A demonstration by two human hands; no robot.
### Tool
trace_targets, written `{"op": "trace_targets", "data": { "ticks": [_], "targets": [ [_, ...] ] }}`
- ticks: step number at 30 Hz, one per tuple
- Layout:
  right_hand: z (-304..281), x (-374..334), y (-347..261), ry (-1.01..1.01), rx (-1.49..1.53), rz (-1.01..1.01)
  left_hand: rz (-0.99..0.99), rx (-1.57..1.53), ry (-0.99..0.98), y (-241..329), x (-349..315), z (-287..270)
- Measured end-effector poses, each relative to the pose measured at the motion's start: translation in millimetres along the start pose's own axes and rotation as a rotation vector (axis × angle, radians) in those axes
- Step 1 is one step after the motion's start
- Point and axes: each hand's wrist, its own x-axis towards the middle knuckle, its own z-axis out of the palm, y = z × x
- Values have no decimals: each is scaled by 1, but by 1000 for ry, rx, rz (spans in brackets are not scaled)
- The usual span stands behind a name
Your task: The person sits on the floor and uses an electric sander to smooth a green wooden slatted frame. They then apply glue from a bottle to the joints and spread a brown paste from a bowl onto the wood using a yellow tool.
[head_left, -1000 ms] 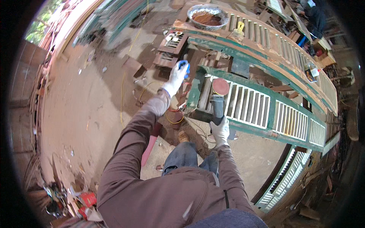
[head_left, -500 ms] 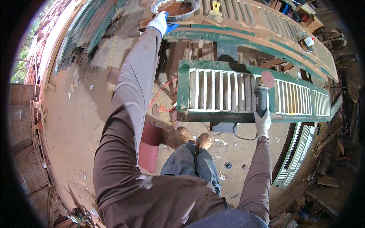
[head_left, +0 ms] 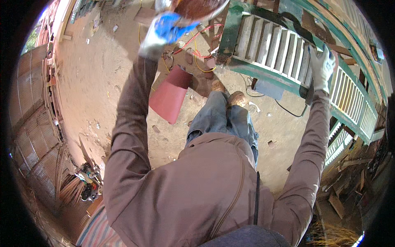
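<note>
My left hand [head_left: 164, 35], in a white and blue glove, grips the rim of a round metal bowl [head_left: 214, 16] with reddish-brown stuff in it. The bowl is cut off by the top edge of the view and slightly blurred. My right hand [head_left: 323, 68], in a white glove, is stretched over a green-framed louvered shutter [head_left: 267, 70] with thumb and fingers apart. Beside its wrist shows the dark body of a disc sander [head_left: 309, 94], mostly hidden by the hand, so whether they touch is unclear. Part of its pinkish disc shows behind the fingers.
A curled sheet of red sandpaper [head_left: 170, 96] lies on the dirt floor near my feet. Red and yellow cords [head_left: 195, 51] and a black cable [head_left: 288, 110] run under the shutter. More shutters stand at the right; corrugated sheets [head_left: 39, 123] line the left.
My view has swung downward and left. My left hand has drawn the bowl off the far shutter toward me. My right hand has loosened from round the sander, its fingers now spread.
</note>
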Motion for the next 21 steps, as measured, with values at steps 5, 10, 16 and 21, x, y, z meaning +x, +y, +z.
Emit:
{"op": "trace_targets", "data": {
  "ticks": [5, 10, 16, 21],
  "targets": [
    [2, 103, -98, -132, 59, -106, -1278, -986, 487, 111, -189, -19],
    [37, 218, -151, -243, 29, -109, -1561, -1694, 778, 117, -247, -33],
    [65, 299, -203, -224, 95, 47, -1720, -1599, 709, 73, -317, -43],
    [94, 323, -237, -316, -218, 146, -1668, -1705, 686, 39, -329, -77]
  ]
}}
